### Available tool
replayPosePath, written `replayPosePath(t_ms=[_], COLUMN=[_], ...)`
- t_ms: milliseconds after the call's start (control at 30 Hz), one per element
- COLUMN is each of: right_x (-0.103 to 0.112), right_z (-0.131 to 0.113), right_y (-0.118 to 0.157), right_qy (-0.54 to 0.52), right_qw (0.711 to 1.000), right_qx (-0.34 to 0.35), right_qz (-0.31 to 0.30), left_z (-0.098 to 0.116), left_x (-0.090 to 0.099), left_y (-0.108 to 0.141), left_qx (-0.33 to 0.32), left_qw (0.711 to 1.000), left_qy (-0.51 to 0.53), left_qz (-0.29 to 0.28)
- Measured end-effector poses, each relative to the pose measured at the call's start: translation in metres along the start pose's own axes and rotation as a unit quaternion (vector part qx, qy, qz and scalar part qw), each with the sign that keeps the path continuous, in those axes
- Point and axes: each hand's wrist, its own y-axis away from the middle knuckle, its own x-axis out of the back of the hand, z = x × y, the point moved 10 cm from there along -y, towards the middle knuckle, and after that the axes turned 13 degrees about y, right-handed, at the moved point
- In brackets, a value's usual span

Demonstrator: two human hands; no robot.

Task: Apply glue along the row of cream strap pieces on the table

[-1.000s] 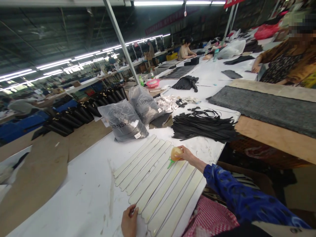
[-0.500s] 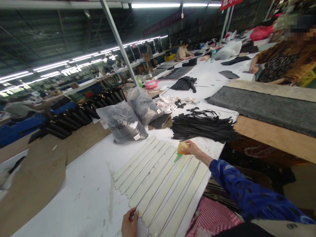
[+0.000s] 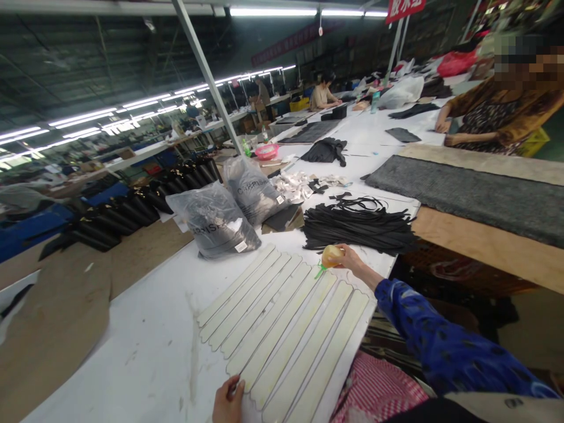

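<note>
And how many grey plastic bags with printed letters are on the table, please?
2. The nearer bag sits just beyond the pale strips; the farther bag is behind it to the right, partly covered. Another could be hidden behind.

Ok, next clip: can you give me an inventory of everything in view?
scallop-ended flat strips: several, pale cream, side by side before the wearer
rounded squeeze bottle: one, amber with green nozzle, in the right hand
long worktable: one, white, under the strips
lettered plastic bags: two, greyish, beyond the strips
thin flat bands: one pile, black, beyond the bottle
thick fabric sheet: one, dark grey, right
round plastic basin: one, pink, behind the bags
tube-like pieces: many, black, left
hanging sign: one, red, top right
other people: at least three, mixed clothing, background and right
far clutter: too small to count
left hand: one, bare, at the strips' near ends
right hand: one, bare, blue sleeve, around the bottle
</note>
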Motion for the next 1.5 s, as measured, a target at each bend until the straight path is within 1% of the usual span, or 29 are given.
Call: replayPosePath(t_ms=[233, 500, 567, 667, 733, 767, 833, 900, 967, 1033, 1133, 1233, 1333, 1400, 1500], right_x=[0.012, 0.028, 0.03, 0.031, 0.027, 0.022, 0.003, -0.028, -0.07, -0.117, -0.186, -0.244, -0.287, -0.308, -0.329], right_z=[-0.002, 0.002, 0.003, 0.003, 0.005, 0.007, 0.012, 0.019, 0.024, 0.024, 0.021, 0.017, 0.012, 0.008, 0.002], right_y=[-0.007, -0.012, -0.013, -0.013, -0.011, -0.009, -0.003, 0.008, 0.024, 0.045, 0.081, 0.114, 0.143, 0.157, 0.169], right_qy=[-0.003, -0.023, -0.022, -0.019, -0.022, -0.027, -0.042, -0.063, -0.09, -0.116, -0.136, -0.139, -0.105, -0.072, -0.037], right_qw=[1.0, 0.999, 0.999, 0.999, 0.999, 0.999, 0.999, 0.994, 0.982, 0.966, 0.944, 0.937, 0.939, 0.942, 0.947], right_qx=[0.005, -0.001, 0.0, 0.007, 0.002, -0.003, -0.024, -0.053, -0.078, -0.088, -0.097, -0.101, -0.088, -0.066, -0.033], right_qz=[0.006, 0.027, 0.03, 0.03, 0.026, 0.016, -0.02, -0.078, -0.146, -0.215, -0.283, -0.304, -0.314, -0.32, -0.317], left_z=[0.004, -0.003, -0.001, 0.01, 0.018, 0.021, 0.027, 0.031, 0.032, 0.029, 0.024, 0.017, 0.01, 0.008, 0.008], left_x=[0.0, 0.0, 0.002, 0.006, 0.006, 0.005, 0.003, 0.003, 0.004, 0.006, 0.012, 0.017, 0.021, 0.022, 0.025], left_y=[0.002, 0.0, -0.001, 0.001, 0.006, 0.009, 0.016, 0.022, 0.026, 0.028, 0.027, 0.02, 0.013, 0.009, 0.005], left_qx=[-0.012, -0.005, -0.028, -0.079, -0.096, -0.098, -0.102, -0.104, -0.103, -0.099, -0.083, -0.04, 0.018, 0.046, 0.074], left_qw=[1.0, 1.0, 0.999, 0.995, 0.993, 0.993, 0.993, 0.992, 0.992, 0.991, 0.99, 0.989, 0.987, 0.985, 0.984], left_qy=[0.002, -0.001, -0.002, -0.02, -0.024, -0.018, -0.002, 0.014, 0.029, 0.046, 0.074, 0.099, 0.113, 0.116, 0.106], left_qz=[-0.001, 0.004, 0.017, 0.048, 0.059, 0.061, 0.061, 0.064, 0.07, 0.076, 0.087, 0.103, 0.116, 0.119, 0.119])
